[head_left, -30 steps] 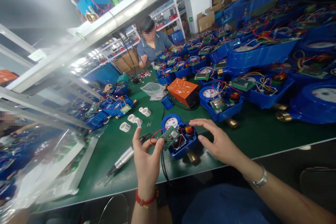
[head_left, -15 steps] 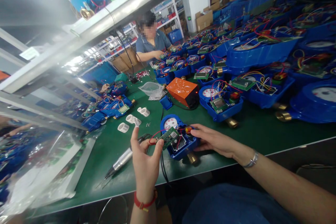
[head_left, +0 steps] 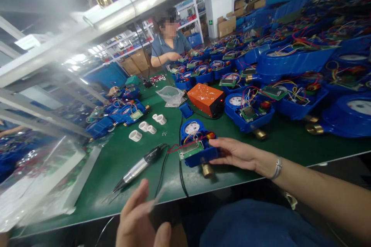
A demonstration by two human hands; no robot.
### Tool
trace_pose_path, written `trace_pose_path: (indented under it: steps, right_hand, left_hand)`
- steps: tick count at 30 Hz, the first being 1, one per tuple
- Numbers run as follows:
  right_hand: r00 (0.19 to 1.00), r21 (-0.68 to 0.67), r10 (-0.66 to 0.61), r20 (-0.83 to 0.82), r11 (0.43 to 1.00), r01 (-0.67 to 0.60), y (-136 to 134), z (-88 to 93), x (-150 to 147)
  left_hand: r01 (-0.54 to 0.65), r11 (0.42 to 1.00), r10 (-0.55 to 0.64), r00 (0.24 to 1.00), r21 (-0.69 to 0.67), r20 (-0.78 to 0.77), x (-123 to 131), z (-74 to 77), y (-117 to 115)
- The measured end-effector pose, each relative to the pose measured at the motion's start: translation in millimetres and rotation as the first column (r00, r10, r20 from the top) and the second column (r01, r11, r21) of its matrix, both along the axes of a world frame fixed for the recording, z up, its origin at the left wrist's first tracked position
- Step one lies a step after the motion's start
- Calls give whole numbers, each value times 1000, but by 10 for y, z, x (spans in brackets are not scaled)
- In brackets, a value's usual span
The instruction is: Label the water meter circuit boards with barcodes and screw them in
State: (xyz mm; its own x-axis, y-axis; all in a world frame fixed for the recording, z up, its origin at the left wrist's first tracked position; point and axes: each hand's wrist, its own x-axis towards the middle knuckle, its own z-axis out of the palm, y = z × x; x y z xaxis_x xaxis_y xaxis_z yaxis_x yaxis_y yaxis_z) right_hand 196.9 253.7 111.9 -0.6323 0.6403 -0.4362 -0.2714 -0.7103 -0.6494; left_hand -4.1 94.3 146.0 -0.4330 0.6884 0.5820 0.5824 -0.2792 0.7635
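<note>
My right hand (head_left: 237, 153) is closed on the right side of a blue meter housing (head_left: 199, 159) with a round dial and a brass fitting (head_left: 207, 170). A green circuit board (head_left: 191, 149) lies tilted over the housing's front, joined by thin wires. Low in the view, below the table edge, my left hand (head_left: 143, 216) is blurred, its fingers apart. A pale, thin streak shows at one fingertip; I cannot make out what it is. Left of the housing lies a silver and black electric screwdriver (head_left: 139, 168).
White rolls (head_left: 135, 136), an orange box (head_left: 205, 98), a clear bag (head_left: 171, 95) and a small blue part (head_left: 186, 110) are on the green table (head_left: 95, 189). Several wired blue meters (head_left: 249, 112) crowd the right; others sit left. A person (head_left: 171, 42) works across the table.
My left hand has let go of the circuit board and moved down toward me. The board now rests across the housing's front. My right hand still holds the housing.
</note>
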Motion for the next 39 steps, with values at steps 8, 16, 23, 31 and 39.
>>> trace_pose_path:
  steps: [8,16,23,31,39]
  right_hand:
    - [996,-84,-87,1,993,86,78,263,-286]
    - [995,-78,-100,-7,992,99,71,390,-398]
    - [991,-98,-133,-24,987,130,66,362,-408]
    - [988,-125,-148,-34,982,143,71,354,-398]
    - [987,-147,-152,-42,978,145,58,330,-390]
  left_hand:
    - [105,957,-89,994,-269,70,28,-57,614]
    - [134,971,-114,988,-199,108,27,-109,901]
    - [94,981,-79,993,-170,91,28,-120,959]
    - [28,987,-24,999,-155,24,70,-103,994]
    - [-35,991,34,999,-129,-4,132,-99,998]
